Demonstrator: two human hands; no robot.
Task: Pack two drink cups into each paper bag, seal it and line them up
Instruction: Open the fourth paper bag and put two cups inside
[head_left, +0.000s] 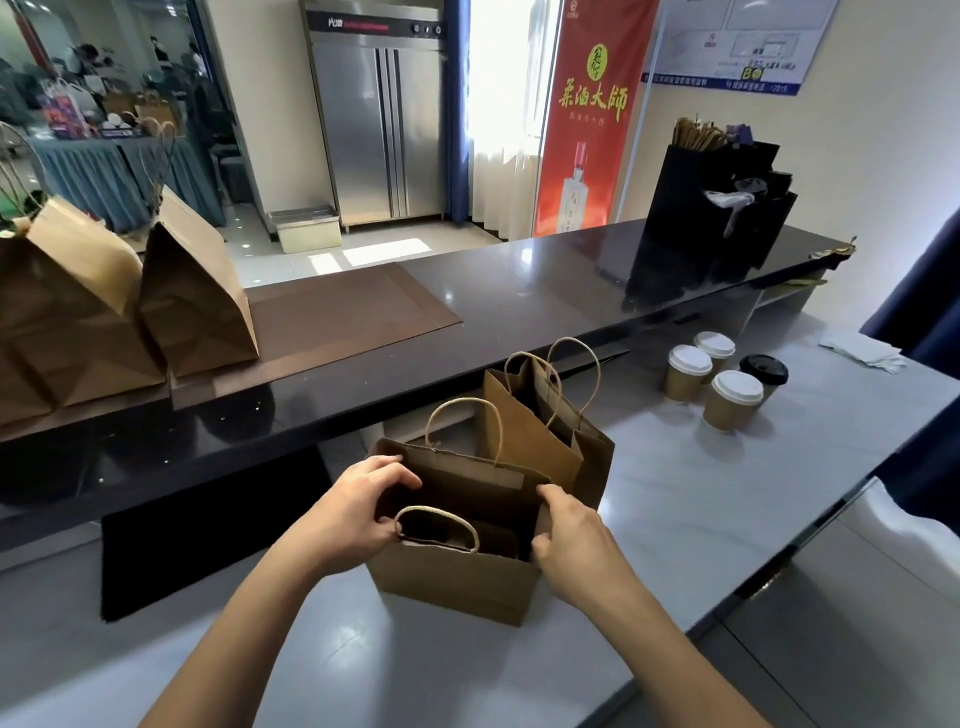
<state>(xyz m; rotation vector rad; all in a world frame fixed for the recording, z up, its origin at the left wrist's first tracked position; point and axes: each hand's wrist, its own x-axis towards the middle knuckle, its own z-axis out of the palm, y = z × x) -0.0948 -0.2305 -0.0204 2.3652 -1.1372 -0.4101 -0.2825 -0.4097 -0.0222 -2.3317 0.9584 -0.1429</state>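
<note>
While both hands hold its mouth apart, the near bag (457, 577) stands open at the lower centre of the frame on the pale counter (701, 499). The left hand (358, 512) pinches its left rim, fingers curled over the edge; the right hand (569, 540) grips the right rim likewise. A second open bag (540, 436) stands just behind, touching. Four lidded cups (724, 379) cluster at centre right. Two folded bags (130, 301) sit upper left on the dark ledge (519, 296).
</note>
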